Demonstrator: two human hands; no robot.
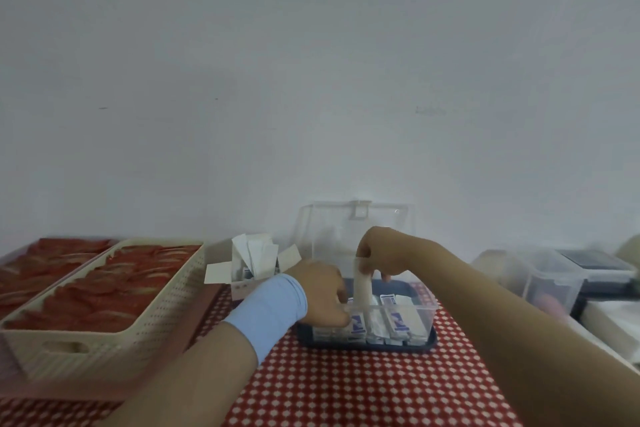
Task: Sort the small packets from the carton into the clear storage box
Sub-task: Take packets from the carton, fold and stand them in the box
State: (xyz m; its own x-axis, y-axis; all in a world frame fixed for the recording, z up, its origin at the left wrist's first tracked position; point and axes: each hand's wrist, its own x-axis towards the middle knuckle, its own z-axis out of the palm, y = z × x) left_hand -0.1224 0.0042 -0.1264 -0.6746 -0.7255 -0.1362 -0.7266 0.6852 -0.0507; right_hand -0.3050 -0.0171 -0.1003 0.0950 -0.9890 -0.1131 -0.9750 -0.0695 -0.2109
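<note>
Packet [363,282] pinched upright by right hand [381,250] over clear storage box [426,308]; left hand [322,291] inside box, grip unclear. Risk: packet catches left fingers, lands askew, blocking space.

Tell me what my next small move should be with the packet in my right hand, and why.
Probably lower it straight down among the stored packets. Your right hand pinches the white packet upright, its lower end already inside the clear storage box, and your left hand rests on those packets beside that spot, seemingly holding a slot open.
</note>
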